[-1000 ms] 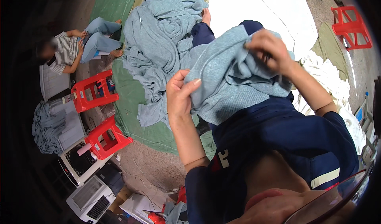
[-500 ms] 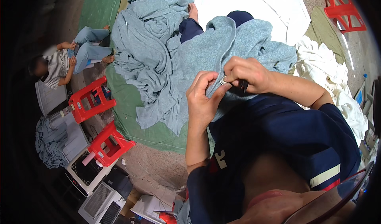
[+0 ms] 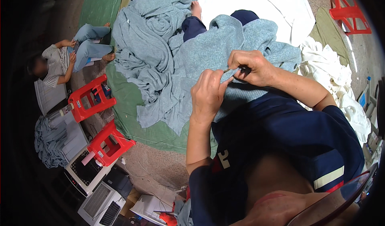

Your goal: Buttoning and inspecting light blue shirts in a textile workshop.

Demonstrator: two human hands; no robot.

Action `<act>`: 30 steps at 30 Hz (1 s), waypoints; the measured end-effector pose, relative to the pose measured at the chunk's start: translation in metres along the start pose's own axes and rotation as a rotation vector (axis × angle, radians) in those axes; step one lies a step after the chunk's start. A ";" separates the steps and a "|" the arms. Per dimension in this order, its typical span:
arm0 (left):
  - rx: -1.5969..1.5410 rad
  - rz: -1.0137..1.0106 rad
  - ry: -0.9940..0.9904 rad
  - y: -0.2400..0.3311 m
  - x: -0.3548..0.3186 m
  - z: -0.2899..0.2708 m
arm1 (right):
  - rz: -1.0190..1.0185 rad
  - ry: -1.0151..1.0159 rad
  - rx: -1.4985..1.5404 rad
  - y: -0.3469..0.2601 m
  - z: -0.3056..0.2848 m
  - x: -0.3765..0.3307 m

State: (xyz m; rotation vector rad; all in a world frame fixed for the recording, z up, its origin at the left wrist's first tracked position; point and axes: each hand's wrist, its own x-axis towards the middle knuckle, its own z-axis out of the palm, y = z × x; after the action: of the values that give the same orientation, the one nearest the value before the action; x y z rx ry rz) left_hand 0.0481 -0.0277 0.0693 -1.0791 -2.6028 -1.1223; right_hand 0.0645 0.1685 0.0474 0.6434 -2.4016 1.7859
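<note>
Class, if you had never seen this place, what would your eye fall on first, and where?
The large heap of blue-grey knitwear, left of centre, beside the bright white sheet at the top. Near the middle, the left hand and right hand meet over the garment on the lap. Red stools stand out at left and upper right.

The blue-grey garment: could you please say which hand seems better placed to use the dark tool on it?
Probably the right hand: it holds the dark tool, while the left hand appears to pinch the blue-grey garment.
</note>
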 end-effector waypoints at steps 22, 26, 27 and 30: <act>-0.060 -0.450 0.021 -0.066 -0.048 -0.002 | 0.132 -0.018 -0.587 0.015 -0.043 -0.045; -0.175 -0.668 0.051 -0.088 -0.068 -0.019 | 0.207 0.024 -0.401 0.017 -0.052 -0.053; -0.180 -0.682 0.041 -0.091 -0.069 -0.024 | 0.212 0.028 -0.405 0.020 -0.054 -0.055; -0.211 -0.695 0.024 -0.079 -0.058 -0.032 | 0.027 0.075 -0.334 0.022 -0.059 -0.057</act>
State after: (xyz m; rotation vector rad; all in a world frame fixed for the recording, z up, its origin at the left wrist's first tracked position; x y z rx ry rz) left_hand 0.0345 -0.1202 0.0247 -0.1412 -2.9688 -1.5339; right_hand 0.0975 0.2451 0.0287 0.4976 -2.5801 1.3404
